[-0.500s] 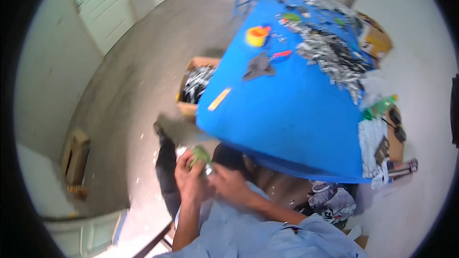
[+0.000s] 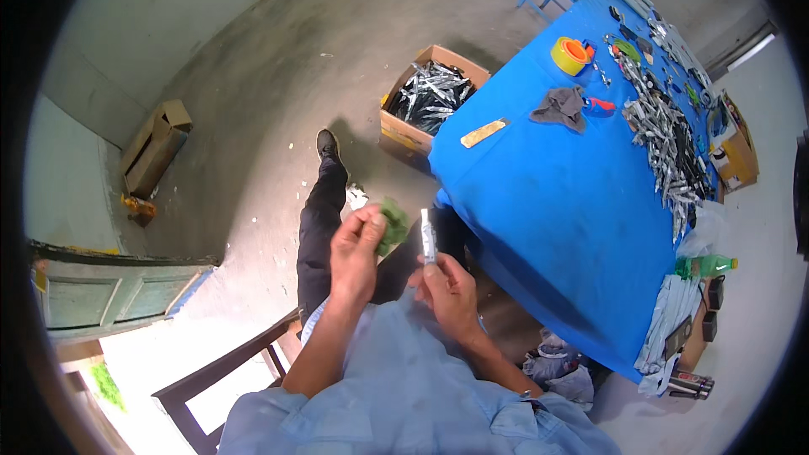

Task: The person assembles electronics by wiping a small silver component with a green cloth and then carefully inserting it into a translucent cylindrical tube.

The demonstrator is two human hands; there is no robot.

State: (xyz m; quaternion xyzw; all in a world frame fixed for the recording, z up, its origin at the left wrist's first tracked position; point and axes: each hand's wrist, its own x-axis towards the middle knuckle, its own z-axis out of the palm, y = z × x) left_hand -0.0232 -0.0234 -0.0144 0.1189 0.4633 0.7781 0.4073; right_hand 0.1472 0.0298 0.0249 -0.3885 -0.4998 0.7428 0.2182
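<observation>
Head view: clock positions are read from the hands, with 12 o'clock at the top edge.

The left hand (image 2: 354,257), at 9 o'clock, pinches a crumpled green cloth (image 2: 393,226) between closed thumb and fingers. The right hand (image 2: 451,291), at 4 o'clock, is closed on the lower end of a slim silver piece (image 2: 429,240). The piece's free end points to 12 o'clock. Cloth and piece are apart, with a narrow gap between them; both are above the person's lap.

A cardboard box (image 2: 406,136) stands on the floor at 12 o'clock, filled with silver and black pieces. The blue-covered table (image 2: 522,194) extends from 1 to 4 o'clock. On it are a yellow strip (image 2: 484,133) at 1 o'clock, a grey cloth (image 2: 560,108) between 1 and 2 o'clock, and a heap of silver pieces (image 2: 666,147) at 2 o'clock. A green bottle (image 2: 708,266) lies at 3 o'clock.
</observation>
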